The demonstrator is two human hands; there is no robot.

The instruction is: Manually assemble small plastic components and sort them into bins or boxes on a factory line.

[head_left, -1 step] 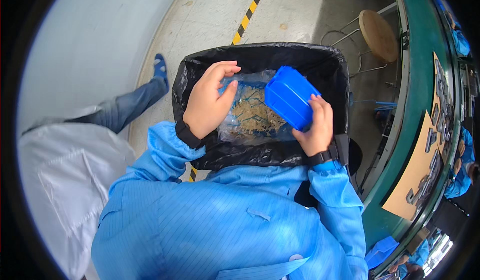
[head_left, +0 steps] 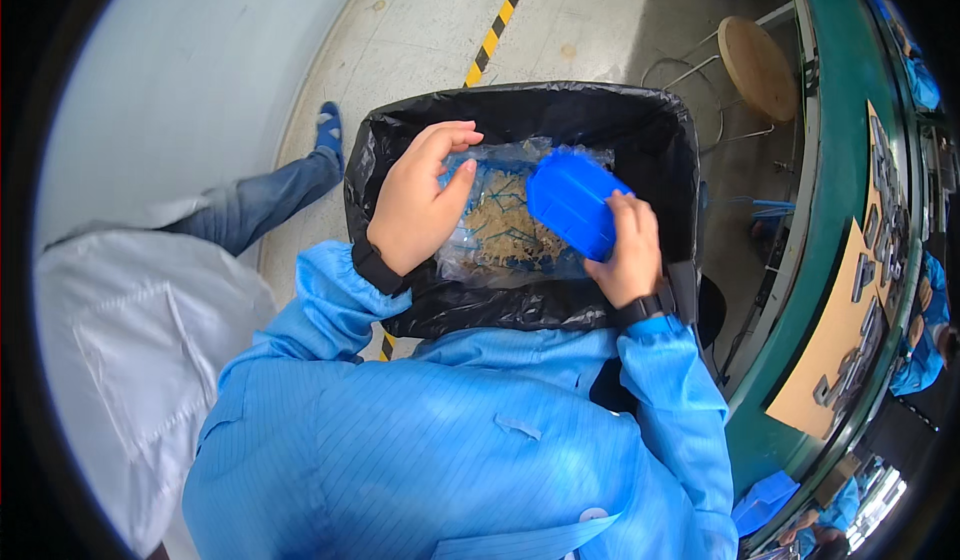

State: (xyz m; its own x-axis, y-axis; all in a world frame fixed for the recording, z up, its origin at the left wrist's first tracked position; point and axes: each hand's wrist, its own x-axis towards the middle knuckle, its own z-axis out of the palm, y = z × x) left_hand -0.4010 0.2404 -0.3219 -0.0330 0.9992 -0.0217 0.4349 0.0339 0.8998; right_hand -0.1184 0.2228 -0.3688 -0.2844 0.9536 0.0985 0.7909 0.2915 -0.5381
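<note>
My right hand (head_left: pixel 630 258) grips a blue plastic parts bin (head_left: pixel 572 202) by its near right edge, tilted over a large waste bin lined with a black bag (head_left: pixel 500 310). My left hand (head_left: pixel 415 205) hovers over the waste bin's left side, fingers curved and apart, with nothing in it. Below the hands lie tan shreds (head_left: pixel 512 225) mixed with blue strands and crumpled clear plastic (head_left: pixel 462 265). Whether anything is inside the blue parts bin cannot be made out.
At the left, another person's jeans leg (head_left: pixel 265 195) and grey garment (head_left: pixel 150 360) stand close. A round wooden stool (head_left: pixel 757 68) is at the far right, beside a green workbench (head_left: pixel 765 445) with a tan board of dark parts (head_left: pixel 835 360). Yellow-black tape (head_left: pixel 490 45) crosses the floor.
The blue parts bin has tipped further and sunk slightly, turned by my right hand. My left hand has stayed almost still. The other person's leg has shifted a little.
</note>
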